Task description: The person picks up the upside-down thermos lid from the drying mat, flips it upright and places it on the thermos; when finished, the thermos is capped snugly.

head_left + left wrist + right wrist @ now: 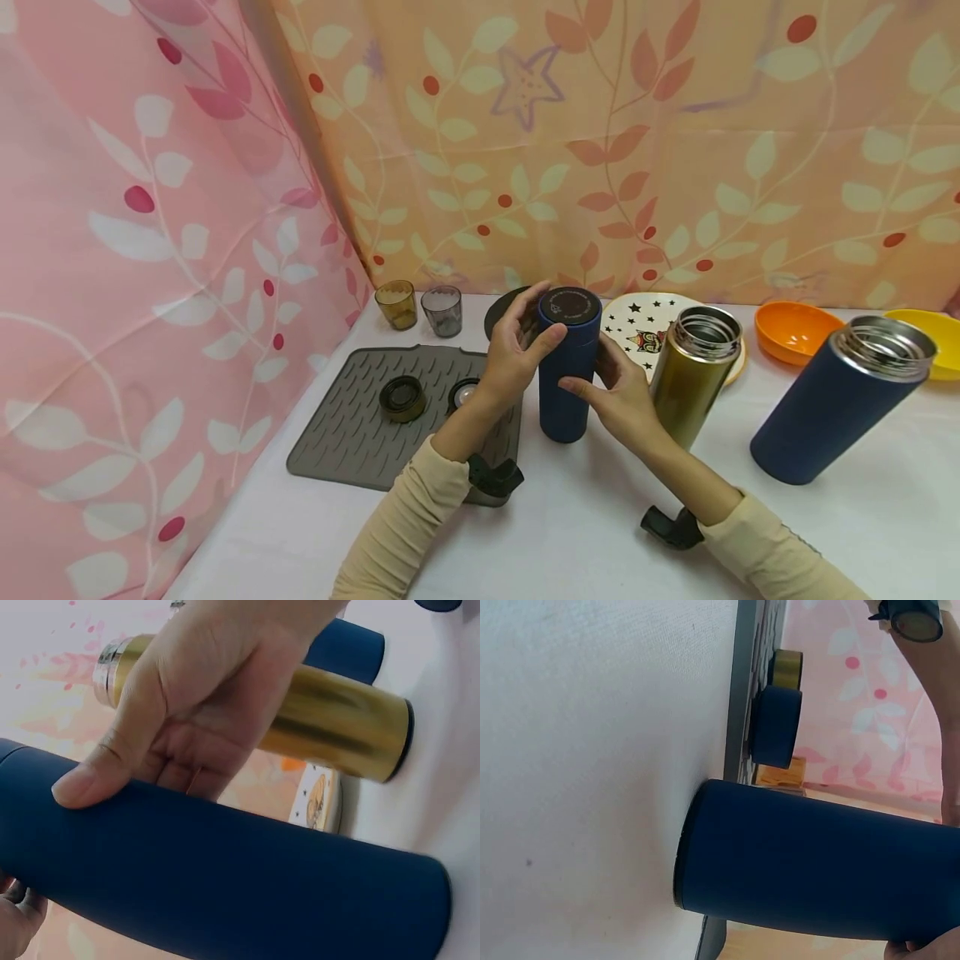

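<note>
A slim dark blue thermos (564,383) stands upright on the white table between both hands, its dark lid top facing up. The left hand (513,354) holds it around the top, thumb at the lid. Lower on the body, the right hand (626,404) grips it from the right, thumb across the front. Left fingertips (19,919) show at the edge of the left wrist view. To the right stand an uncapped gold thermos (690,379) and a wider uncapped blue thermos (836,408), both with steel rims.
On a grey ribbed mat (337,433) at left lie a gold-sided lid (402,400) and a blue lid (776,726). Two small glasses, amber (396,305) and grey (442,312), stand behind. A star-patterned plate (626,312), an orange bowl (795,333) and a yellow bowl (947,342) line the back.
</note>
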The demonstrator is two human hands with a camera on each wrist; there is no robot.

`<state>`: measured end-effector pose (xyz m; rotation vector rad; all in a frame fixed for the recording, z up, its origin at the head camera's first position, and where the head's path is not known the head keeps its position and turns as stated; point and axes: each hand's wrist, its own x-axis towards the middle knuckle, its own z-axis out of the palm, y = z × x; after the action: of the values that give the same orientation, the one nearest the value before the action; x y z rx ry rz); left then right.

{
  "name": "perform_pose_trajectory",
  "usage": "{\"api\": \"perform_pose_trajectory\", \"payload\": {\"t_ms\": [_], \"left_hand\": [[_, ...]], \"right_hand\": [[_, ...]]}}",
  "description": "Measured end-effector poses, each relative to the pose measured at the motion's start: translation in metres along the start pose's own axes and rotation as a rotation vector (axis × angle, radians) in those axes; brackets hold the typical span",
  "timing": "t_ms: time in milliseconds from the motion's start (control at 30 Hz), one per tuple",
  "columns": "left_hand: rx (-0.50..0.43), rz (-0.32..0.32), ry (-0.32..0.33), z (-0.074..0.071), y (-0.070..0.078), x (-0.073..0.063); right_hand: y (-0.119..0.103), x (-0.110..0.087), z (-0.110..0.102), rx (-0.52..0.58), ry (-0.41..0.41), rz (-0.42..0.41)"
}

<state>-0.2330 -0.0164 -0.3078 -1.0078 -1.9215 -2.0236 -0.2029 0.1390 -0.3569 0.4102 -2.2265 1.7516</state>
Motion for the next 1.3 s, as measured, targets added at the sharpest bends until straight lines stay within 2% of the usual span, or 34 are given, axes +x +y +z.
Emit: {"api": "perform_pose_trajectory", "payload": {"t_ms": [133,300,467,533,767,867,1000,1133,1200,1300], "left_hand": [[-0.018,-0.026,0.021,0.003,0.002,0.002],[0.021,-0.037,0.087,0.011,0.002,0.006],[0.081,-0.002,0.122,0.01,0.001,0.004],[0.075,0.013,0.125,0.007,0.0,0.002],[0.018,0.042,0.096,-0.001,-0.005,0.001],[0.049,0.02,0.091,0.003,-0.003,0.001],[0.119,-0.031,0.124,0.01,0.0,0.002],[0.143,-0.033,0.144,0.01,0.0,0.005],[0.137,-0.016,0.122,0.006,-0.002,0.005],[0.12,0.018,0.052,-0.002,-0.006,0.007]], "right_hand": [[0.0,0.0,-0.001,-0.011,-0.005,0.011],[-0.001,0.0,-0.002,-0.001,-0.018,0.012],[-0.001,0.0,-0.001,0.005,-0.021,0.003],[-0.001,0.0,-0.001,0.004,-0.021,0.007],[-0.002,-0.001,-0.001,0.001,-0.025,0.03],[-0.002,-0.001,-0.002,-0.005,-0.03,0.033],[-0.002,0.0,-0.002,-0.002,-0.036,0.019],[-0.002,0.001,-0.002,0.003,-0.036,0.01],[-0.002,0.001,-0.002,0.001,-0.038,0.016],[-0.002,0.0,-0.002,-0.005,-0.043,0.025]]}}
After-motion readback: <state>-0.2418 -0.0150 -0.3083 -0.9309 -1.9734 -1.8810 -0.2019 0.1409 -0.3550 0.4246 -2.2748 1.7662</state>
